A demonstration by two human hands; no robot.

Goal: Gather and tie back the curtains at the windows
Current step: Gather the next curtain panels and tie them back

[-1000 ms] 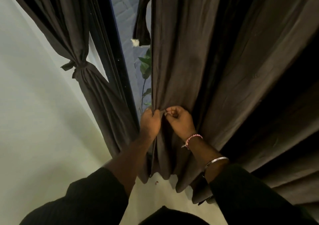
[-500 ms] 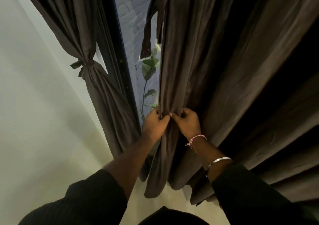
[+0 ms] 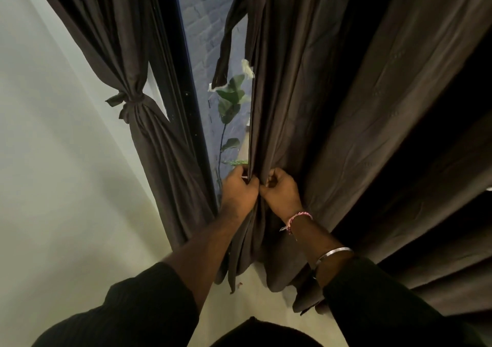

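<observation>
Both hands up at the inner edge of the loose dark brown curtain (image 3: 332, 112), side by side, knuckles almost touching. Left hand (image 3: 239, 189) closed in a fist around the curtain's hemmed vertical edge, thumb side up, fabric running through the fist. Right hand (image 3: 282, 190) also closed, pinching a fold of the same curtain just right of the edge, fingers curled in toward the palm. Fabric between and below the two hands is bunched into narrow pleats that hang to the floor (image 3: 239, 301); the rest of this curtain spreads wide to the right in big folds, not gathered.

A tieback strip (image 3: 234, 32) of the same brown cloth hangs loose above the hands, along the curtain's edge, its lower end free with a pale tag at the tip. Not wrapped round anything.

Second curtain (image 3: 127, 53) on the left side of the window is already gathered and knotted with its own tie (image 3: 130, 100), pulled against the white wall (image 3: 53, 160), lower part fanning out below the knot.

Between the two curtains: dark window frame (image 3: 186, 93), a narrow strip of glass, a leafy plant (image 3: 231, 98) and grey brick wall (image 3: 202, 13) outside.

Right wrist has a pink-and-white thread bracelet (image 3: 298, 220) and a metal bangle (image 3: 334, 253) further down the forearm. Black sleeves (image 3: 372, 301) on both arms, pushed up.
</observation>
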